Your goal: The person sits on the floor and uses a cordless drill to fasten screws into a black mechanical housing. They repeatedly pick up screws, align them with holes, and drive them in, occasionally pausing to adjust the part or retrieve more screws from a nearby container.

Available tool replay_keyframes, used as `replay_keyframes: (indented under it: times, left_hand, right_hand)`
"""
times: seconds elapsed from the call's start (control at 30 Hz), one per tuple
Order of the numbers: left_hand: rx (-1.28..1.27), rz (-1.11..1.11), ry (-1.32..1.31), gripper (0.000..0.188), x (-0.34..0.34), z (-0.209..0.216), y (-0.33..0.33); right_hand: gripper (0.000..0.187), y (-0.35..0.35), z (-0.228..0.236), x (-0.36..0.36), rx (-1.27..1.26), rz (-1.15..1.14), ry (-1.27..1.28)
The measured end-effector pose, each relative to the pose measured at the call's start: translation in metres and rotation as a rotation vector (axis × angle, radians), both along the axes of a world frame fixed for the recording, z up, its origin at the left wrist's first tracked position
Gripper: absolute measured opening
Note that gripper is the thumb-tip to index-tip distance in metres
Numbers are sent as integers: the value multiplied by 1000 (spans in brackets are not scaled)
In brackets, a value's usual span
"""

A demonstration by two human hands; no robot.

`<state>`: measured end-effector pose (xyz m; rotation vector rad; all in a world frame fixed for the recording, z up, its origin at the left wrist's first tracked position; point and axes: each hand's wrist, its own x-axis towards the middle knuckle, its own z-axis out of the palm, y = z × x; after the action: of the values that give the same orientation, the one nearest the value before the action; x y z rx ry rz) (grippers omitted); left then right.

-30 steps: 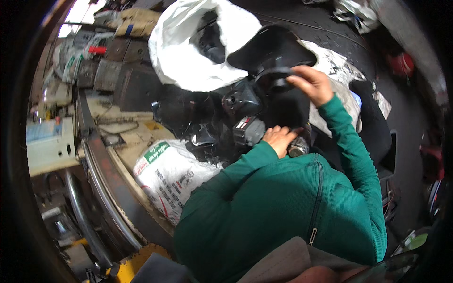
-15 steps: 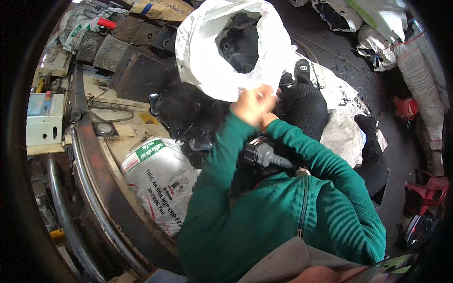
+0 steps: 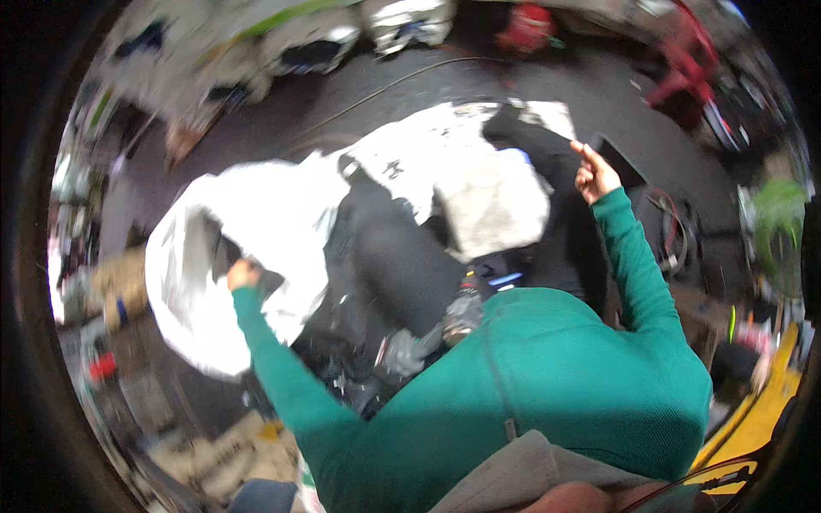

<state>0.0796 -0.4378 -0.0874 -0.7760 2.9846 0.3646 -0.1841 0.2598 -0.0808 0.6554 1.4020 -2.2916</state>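
Note:
My left hand reaches into the mouth of a large white sack, which lies open toward the left. Dark pieces show beside the hand inside the sack; blur hides whether its fingers grip one. Out to the right, my right hand is raised near my black-clad knee. Its index finger is stretched out and the other fingers are loosely curled, with nothing visible in them. A crumpled off-white sack rests between my legs. Close to my body lies a blurred grey-and-black hand tool, beside dark glossy pieces.
A flattened white sack is spread on the dark floor ahead, with a cable beyond it. Filled white sacks line the far side. A red plastic chair stands far right. Metal blocks and machine parts are at the left.
My view has swung to the right. My hands, together at the sack's rim before, are now far apart: the left in the sack's mouth, the right out to the right.

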Motion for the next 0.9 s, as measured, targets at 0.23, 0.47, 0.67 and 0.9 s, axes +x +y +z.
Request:
replay_keyframes:
  times: [0.23,0.47,0.67,0.9]
  left_hand:
    - [-528,-36,693,17,48,170,113]
    - [380,108,709,23,-55,215,245]
    - [868,-52,107,18,-212,-49,370]
    - [160,-459,15,40,-243,-133,413]
  right_hand:
    - [27,219,-123,-4,997,-113,-137]
    - [31,226,-236,-2,1342,205,-358]
    - [42,230,-284,-29,1168,58,-510]
    - [42,235,-304,-68,1347,204,-583]
